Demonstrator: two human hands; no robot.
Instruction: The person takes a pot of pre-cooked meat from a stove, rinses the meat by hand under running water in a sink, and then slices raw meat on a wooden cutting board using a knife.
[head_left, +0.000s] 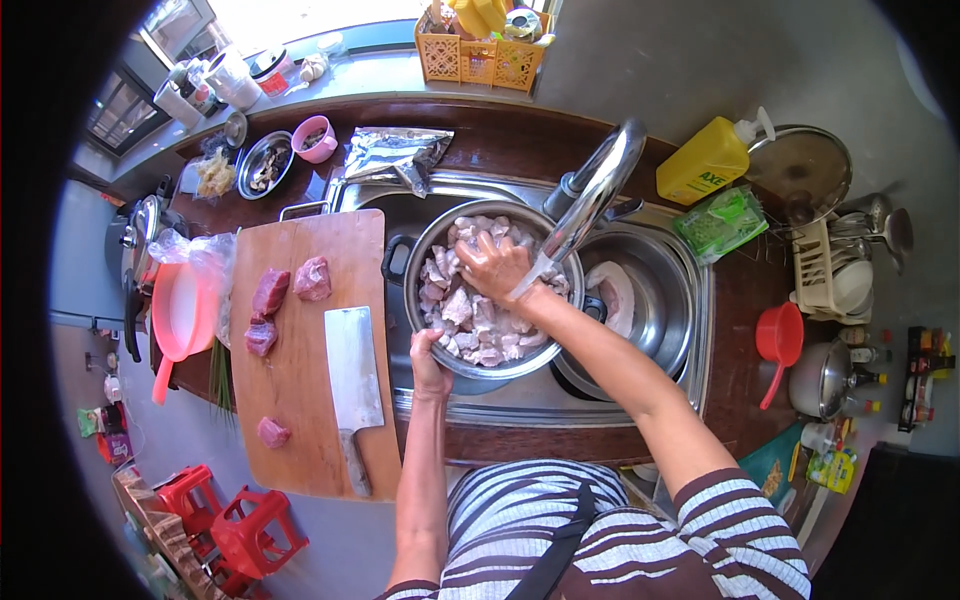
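A steel pot (420, 352) with black handles sits over the left sink basin, holding many pale raw meat pieces (480, 341) in cloudy water. My left hand (430, 367) grips the near left rim of the pot, thumb on top. Inside the pot, my right hand (493, 264) presses on the meat, its fingertips partly hidden. Water from the chrome faucet (600, 191) runs over my right wrist. Left of the pot, a cleaver (355, 367) lies on a wooden cutting board (300, 390), beside several red raw meat chunks (270, 291).
In the right basin, a steel bowl (667, 300) contains a pale slab of meat (615, 296). Behind stand a foil bag (397, 154), a pink cup (314, 139) and a yellow soap bottle (705, 161). A red dipper (778, 334) lies at right, a pink strainer (180, 315) at left.
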